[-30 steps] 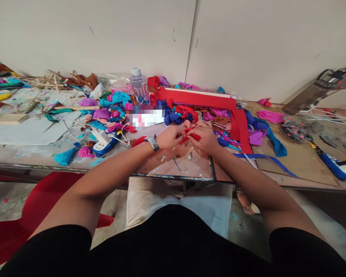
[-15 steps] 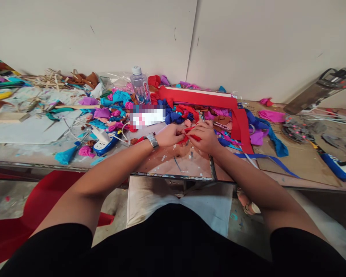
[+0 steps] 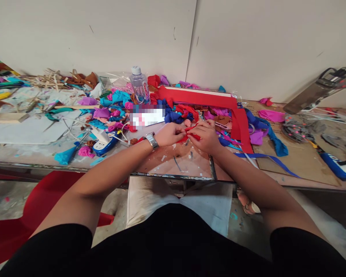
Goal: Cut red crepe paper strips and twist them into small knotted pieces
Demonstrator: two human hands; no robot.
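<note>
Between my fingertips, just above the table's front part, is a piece of red crepe paper point(image 3: 193, 135), partly hidden by the fingers. My left hand point(image 3: 169, 134), below a metal watch point(image 3: 152, 140), pinches its left end. My right hand point(image 3: 205, 137) has its fingers closed round the right part of it. Right behind the hands lie crumpled blue crepe paper point(image 3: 173, 115) and a small pink rolled piece point(image 3: 187, 122). Long flat red strips point(image 3: 202, 99) lie farther back, and one red strip point(image 3: 242, 130) hangs toward the front at the right.
A water bottle point(image 3: 140, 86) stands behind a pale blurred-out item point(image 3: 148, 116). Left are a power strip point(image 3: 105, 144) with cable, green-handled pliers point(image 3: 59, 111) and wood sticks point(image 3: 53, 80). Right are a blue ribbon point(image 3: 273, 159), a brown board point(image 3: 300, 163) and a dark tumbler point(image 3: 308, 92).
Both hands stay nearly in place. The red crepe paper between the fingers has shifted slightly, with less of it showing below the fingertips.
</note>
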